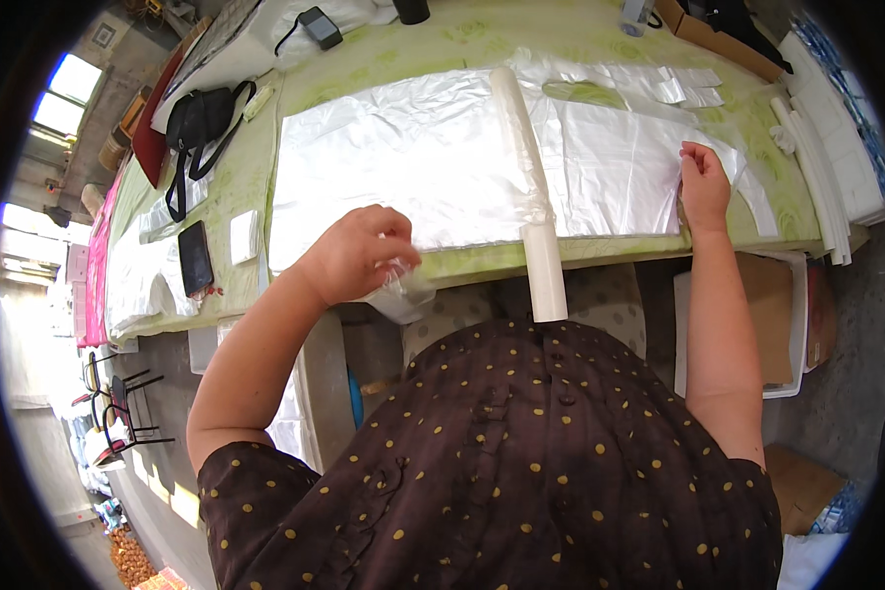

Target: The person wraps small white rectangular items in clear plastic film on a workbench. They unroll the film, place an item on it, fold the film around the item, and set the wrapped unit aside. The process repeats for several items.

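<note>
White translucent plastic bags (393, 157) lie flat in a layered stack on the table. Across them runs a pale roll (524, 147), its near end sticking out past the table's front edge towards me. Left of the roll, my left hand (364, 251) is closed on a crumpled piece of clear plastic (405, 295), which hangs over the front edge; hand and piece are slightly blurred. At the right end of the stack, my right hand (705, 187) pinches the edge of a plastic bag (619, 162) with handle-like strips beyond it.
A green-patterned cloth covers the table (442, 39). Leftward lie a phone (196, 258), a black bag (202, 120) and a white pad (245, 237). A cardboard box (723, 39) stands far right, and a white-framed box (757, 315) is below the table.
</note>
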`<state>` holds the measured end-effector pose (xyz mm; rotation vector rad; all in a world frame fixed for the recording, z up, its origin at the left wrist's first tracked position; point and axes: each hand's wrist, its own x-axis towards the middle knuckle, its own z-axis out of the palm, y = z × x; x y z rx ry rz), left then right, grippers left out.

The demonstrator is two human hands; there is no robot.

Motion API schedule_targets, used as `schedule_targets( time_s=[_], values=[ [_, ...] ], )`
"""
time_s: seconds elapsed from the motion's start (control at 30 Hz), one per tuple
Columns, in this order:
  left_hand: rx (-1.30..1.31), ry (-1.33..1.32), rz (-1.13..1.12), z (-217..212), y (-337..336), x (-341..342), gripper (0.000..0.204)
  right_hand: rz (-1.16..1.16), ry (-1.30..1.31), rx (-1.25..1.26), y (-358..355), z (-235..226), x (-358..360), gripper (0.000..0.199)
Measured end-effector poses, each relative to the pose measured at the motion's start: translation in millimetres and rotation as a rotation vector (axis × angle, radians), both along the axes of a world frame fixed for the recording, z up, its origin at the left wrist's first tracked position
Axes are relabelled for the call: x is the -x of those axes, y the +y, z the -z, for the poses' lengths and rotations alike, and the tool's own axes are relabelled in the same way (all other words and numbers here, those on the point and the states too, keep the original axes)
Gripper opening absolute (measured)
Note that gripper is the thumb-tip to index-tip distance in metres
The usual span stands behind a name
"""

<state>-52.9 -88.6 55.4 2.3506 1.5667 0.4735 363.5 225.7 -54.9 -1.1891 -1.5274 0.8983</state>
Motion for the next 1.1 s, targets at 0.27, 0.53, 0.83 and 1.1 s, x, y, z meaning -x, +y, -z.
schedule_targets(
  time_s=[0.27,0.53,0.83,1.1],
  values=[
    [-0.19,-0.523,-0.919,25,110,-14,0.034,0.035,-0.11,-0.112,0,-1,2,0.02],
    [-0.078,-0.26,-0.771,71,132,-68,0.042,0.01,-0.062,-0.108,1,5,2,0.018],
    [-0.143,0.05,-0.609,69,115,-86,0.046,-0.112,-0.262,-0.743,-60,-39,31,0.026],
    [0.106,0.088,-0.541,46,108,-85,0.07,-0.666,-0.193,-0.522,-168,-38,104,0.028]
  ],
)
